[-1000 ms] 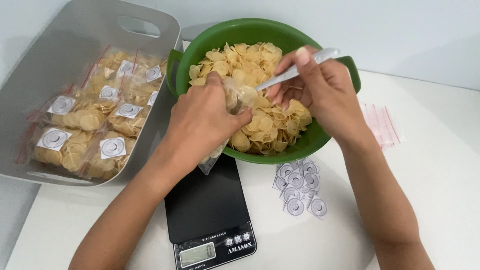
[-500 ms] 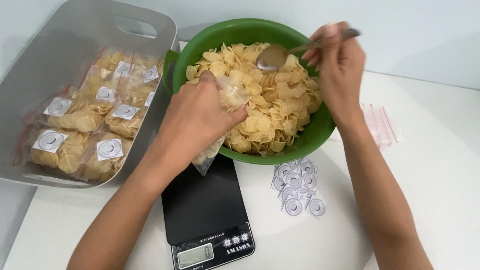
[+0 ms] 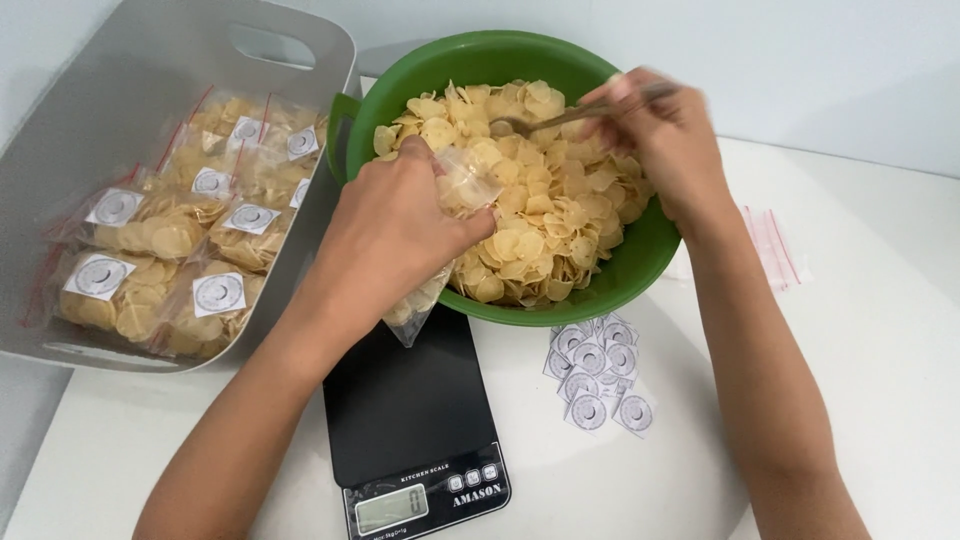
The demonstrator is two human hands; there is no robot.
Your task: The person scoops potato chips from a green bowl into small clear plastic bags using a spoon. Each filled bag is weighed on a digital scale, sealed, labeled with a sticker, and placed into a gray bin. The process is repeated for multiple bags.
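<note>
A green bowl (image 3: 620, 275) heaped with pale yellow chips (image 3: 540, 210) stands at the table's middle back. My left hand (image 3: 395, 230) grips a clear plastic bag (image 3: 425, 295), partly filled with chips, its mouth held open over the bowl's near edge. My right hand (image 3: 665, 140) holds a metal spoon (image 3: 545, 118) by the handle, its scoop resting among the chips at the bowl's far side. The bag's lower end hangs just above a black kitchen scale (image 3: 415, 420).
A grey plastic bin (image 3: 130, 80) at the left holds several sealed chip bags with round labels (image 3: 180, 235). Loose round stickers (image 3: 595, 370) lie right of the scale. Empty zip bags (image 3: 775, 245) lie at the right on the white table (image 3: 890, 380).
My right hand lifted the spoon away from the bag and carried it back to the far side of the bowl, then lowered the scoop into the chips. The left hand kept holding the bag.
</note>
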